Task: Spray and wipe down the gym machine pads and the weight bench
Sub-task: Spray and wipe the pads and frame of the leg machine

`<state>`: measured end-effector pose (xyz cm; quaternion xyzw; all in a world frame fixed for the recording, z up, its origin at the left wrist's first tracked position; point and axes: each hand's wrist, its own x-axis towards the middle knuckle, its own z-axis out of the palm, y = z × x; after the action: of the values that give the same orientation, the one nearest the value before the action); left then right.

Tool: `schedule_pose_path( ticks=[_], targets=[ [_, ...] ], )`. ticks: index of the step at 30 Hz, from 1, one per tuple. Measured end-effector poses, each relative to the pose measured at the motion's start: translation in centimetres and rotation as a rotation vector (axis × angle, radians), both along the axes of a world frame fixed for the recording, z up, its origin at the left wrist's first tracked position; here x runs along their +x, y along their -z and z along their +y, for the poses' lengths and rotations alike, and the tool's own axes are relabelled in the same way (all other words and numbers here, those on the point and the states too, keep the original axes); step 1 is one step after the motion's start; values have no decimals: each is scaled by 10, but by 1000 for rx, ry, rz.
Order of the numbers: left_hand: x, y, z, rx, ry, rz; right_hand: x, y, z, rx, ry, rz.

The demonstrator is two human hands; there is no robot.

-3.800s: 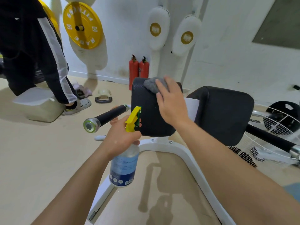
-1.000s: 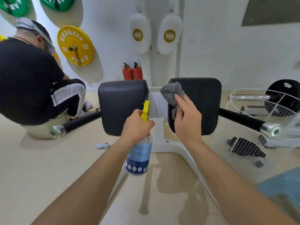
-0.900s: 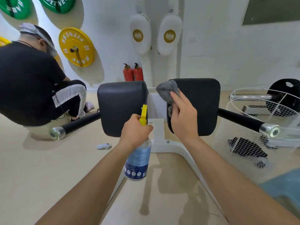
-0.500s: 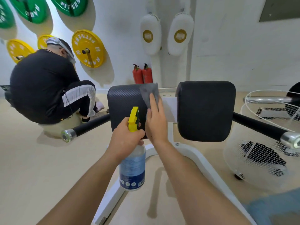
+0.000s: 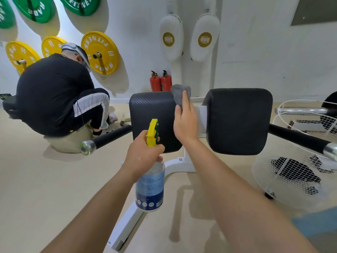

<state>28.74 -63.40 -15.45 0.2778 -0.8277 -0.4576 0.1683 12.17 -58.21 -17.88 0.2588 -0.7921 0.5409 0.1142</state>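
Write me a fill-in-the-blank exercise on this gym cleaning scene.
The left hand holds a spray bottle with a ____ trigger.
The right hand presses a ____ cloth against the left pad.
Behind that pad stand ____ red fire extinguishers.
Missing words: yellow; grey; two.

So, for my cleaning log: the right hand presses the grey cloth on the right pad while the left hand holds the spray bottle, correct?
Not quite: in the head view the right hand presses the grey cloth on the left pad, not the right pad. The left hand does hold the spray bottle.
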Motion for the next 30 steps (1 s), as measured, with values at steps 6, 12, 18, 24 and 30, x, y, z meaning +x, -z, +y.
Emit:
schedule_pose_path(
  ticks=[6,12,18,24,30],
  targets=[
    [5,20,7,-5,26,-43,68,95,31,101,61,-182],
    [3,48,23,2,100,-90,66,111,77,-31,20,-384],
    [-2,69,41,-76,104,-106,67,113,90,-255,58,-517],
    [4,73,42,-124,96,-135,63,65,81,-286,5,-384],
    [21,65,24,-75,102,-89,25,29,26,-186,-114,-187]
  ],
)
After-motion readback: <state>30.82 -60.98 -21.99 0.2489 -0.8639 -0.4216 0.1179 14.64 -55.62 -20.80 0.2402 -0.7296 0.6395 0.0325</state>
